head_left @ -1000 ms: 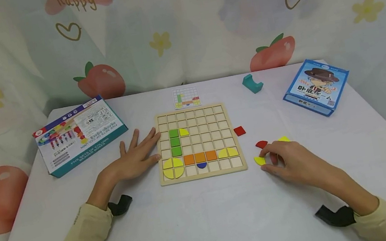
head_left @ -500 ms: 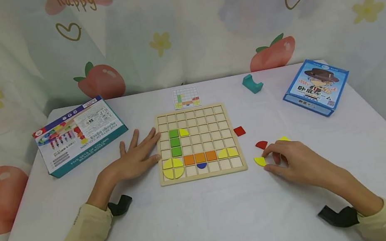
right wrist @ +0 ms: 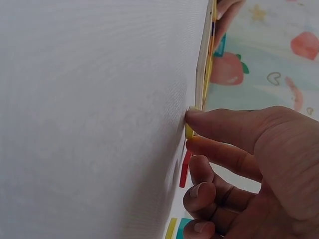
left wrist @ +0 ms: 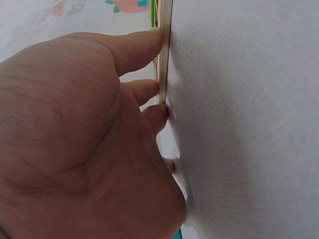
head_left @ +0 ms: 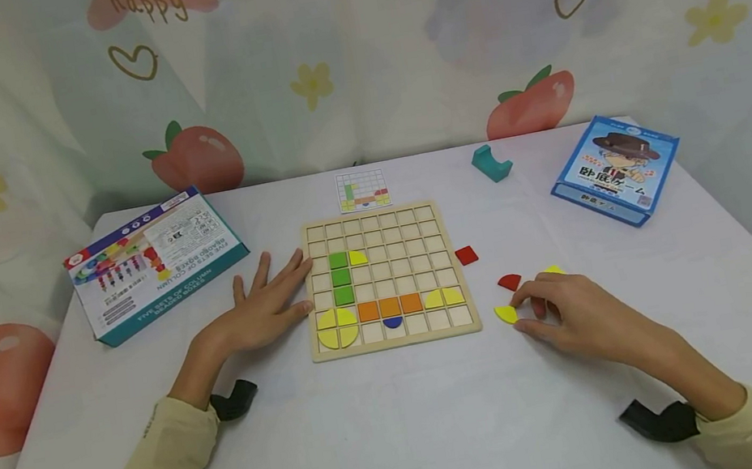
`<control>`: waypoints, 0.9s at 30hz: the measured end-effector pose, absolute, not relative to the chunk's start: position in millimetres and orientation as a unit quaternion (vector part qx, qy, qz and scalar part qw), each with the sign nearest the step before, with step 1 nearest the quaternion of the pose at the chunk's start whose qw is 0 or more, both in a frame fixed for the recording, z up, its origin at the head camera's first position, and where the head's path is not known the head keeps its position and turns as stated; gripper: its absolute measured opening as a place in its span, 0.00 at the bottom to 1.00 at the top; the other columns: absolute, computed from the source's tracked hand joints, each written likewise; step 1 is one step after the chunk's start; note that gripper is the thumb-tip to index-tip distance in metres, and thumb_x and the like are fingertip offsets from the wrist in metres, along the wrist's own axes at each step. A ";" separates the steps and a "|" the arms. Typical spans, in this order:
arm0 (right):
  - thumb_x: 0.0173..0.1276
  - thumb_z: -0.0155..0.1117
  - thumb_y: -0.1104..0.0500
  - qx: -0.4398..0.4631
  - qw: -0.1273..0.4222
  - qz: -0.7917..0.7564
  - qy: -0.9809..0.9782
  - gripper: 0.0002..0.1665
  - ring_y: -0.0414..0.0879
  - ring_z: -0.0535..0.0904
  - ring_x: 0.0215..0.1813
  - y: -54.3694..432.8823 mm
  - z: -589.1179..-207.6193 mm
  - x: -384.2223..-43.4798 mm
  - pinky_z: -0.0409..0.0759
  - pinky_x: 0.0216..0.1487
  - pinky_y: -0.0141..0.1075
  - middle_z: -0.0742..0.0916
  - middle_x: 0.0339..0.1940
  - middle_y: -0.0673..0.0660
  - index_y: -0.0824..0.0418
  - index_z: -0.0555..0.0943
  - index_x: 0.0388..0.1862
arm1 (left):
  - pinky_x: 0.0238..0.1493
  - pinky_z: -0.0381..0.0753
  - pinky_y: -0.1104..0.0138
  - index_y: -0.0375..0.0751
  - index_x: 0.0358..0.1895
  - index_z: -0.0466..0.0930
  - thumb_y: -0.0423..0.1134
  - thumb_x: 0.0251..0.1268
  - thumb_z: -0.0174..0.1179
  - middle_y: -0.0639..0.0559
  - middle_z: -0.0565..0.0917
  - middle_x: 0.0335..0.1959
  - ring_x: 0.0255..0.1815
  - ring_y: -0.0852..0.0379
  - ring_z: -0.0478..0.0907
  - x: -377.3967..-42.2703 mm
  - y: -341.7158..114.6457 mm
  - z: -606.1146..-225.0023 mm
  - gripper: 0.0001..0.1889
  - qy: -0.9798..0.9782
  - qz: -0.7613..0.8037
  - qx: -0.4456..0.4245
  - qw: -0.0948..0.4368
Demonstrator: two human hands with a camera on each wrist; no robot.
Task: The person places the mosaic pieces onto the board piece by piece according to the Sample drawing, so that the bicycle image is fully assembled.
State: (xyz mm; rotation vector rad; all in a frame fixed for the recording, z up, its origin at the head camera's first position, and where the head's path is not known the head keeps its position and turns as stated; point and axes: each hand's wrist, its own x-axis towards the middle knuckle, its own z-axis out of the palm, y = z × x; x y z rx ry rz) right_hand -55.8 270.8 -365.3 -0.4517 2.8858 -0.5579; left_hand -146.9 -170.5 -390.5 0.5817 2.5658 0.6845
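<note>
A wooden grid board [head_left: 397, 344] lies mid-table in the head view, holding several green squares [head_left: 341, 277], orange squares [head_left: 390, 307], yellow curved tiles [head_left: 337, 327] and a blue half-round [head_left: 393, 322]. My left hand [head_left: 262, 306] is spread flat, its fingertips touching the board's left edge. To the right of the board, my right hand [head_left: 581, 317] pinches a yellow quarter-circle tile [head_left: 505, 314] between thumb and index finger, low at the tabletop. The right wrist view shows the same yellow tile [right wrist: 189, 130] edge-on between those fingertips. Just beyond lies a red quarter-circle tile [head_left: 509, 281].
A red square tile [head_left: 467, 254] sits by the board's right edge. Another yellow tile [head_left: 554, 270] is partly hidden behind my right hand. A pattern card [head_left: 363, 190], a teal curved block [head_left: 491, 163], a bead-set box [head_left: 159, 261] and a blue game box [head_left: 617, 170] stand farther back.
My right hand has shifted slightly to the right, its fingertips now on the right end of the yellow quarter-circle tile. My left hand and the board have stayed put.
</note>
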 end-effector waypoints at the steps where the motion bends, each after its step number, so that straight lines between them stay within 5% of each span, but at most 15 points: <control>1: 0.66 0.79 0.54 -0.152 0.084 -0.187 0.967 0.15 0.41 0.72 0.35 270.9 -365.3 -55.8 0.69 0.32 0.29 0.78 0.28 0.45 0.53 0.88 0.50 | 0.75 0.13 0.25 0.55 0.89 0.43 0.55 0.83 0.50 0.50 0.39 0.91 0.89 0.34 0.16 -146.7 -170.4 -390.6 0.40 0.923 0.246 0.210 0.210; 27: 0.69 0.76 0.53 -0.183 0.093 -0.206 0.957 0.15 0.40 0.72 0.35 227.7 -360.1 -65.3 0.69 0.31 0.29 0.79 0.32 0.47 0.51 0.88 0.53 | 0.75 0.12 0.25 0.55 0.89 0.43 0.55 0.84 0.49 0.50 0.38 0.91 0.88 0.34 0.16 -146.2 -170.8 -389.8 0.39 0.923 0.244 0.211 0.211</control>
